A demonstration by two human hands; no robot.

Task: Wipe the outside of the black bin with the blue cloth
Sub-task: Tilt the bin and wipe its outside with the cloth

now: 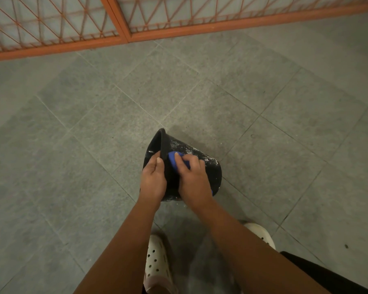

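A black bin (208, 166) is tipped on its side above the grey tiled floor, its mouth facing left and its outer wall flecked with white soap or dirt. My left hand (153, 179) grips the bin's rim, thumb over the edge. My right hand (192, 179) holds a blue cloth (173, 158) and presses it against the bin's outer wall just behind the rim. Most of the cloth is hidden under my fingers; a small blue bit shows by my right wrist.
Grey floor tiles (285, 115) spread all around. An orange metal grille gate (123, 37) runs along the far side. My two white perforated clogs (157, 266) stand directly below the bin.
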